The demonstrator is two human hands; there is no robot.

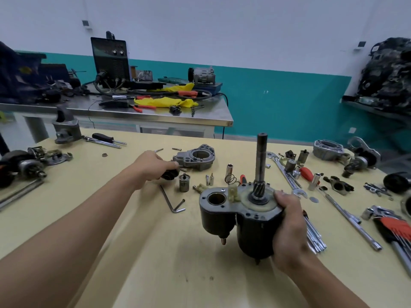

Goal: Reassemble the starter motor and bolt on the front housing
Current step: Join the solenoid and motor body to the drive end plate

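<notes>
My right hand (289,227) grips the black starter motor body (249,221) and holds it upright above the yellow table, its long shaft (260,161) pointing up. A pale plastic lever (232,192) sticks out of its top face beside the open solenoid bore (216,198). My left hand (153,166) reaches forward and curls its fingers around a small black drive gear part (170,174) on the table. Just beyond it lies the grey front housing (195,157). A small metal plunger cylinder (184,182) stands next to the left hand.
Hex keys (173,202), small sockets, bolts and a spring (231,180) lie between my hands. Wrenches, an extension bar (347,216) and a red hex key set (393,227) lie at the right. Other starter parts sit at the table's left and far right edges. A steel bench stands behind.
</notes>
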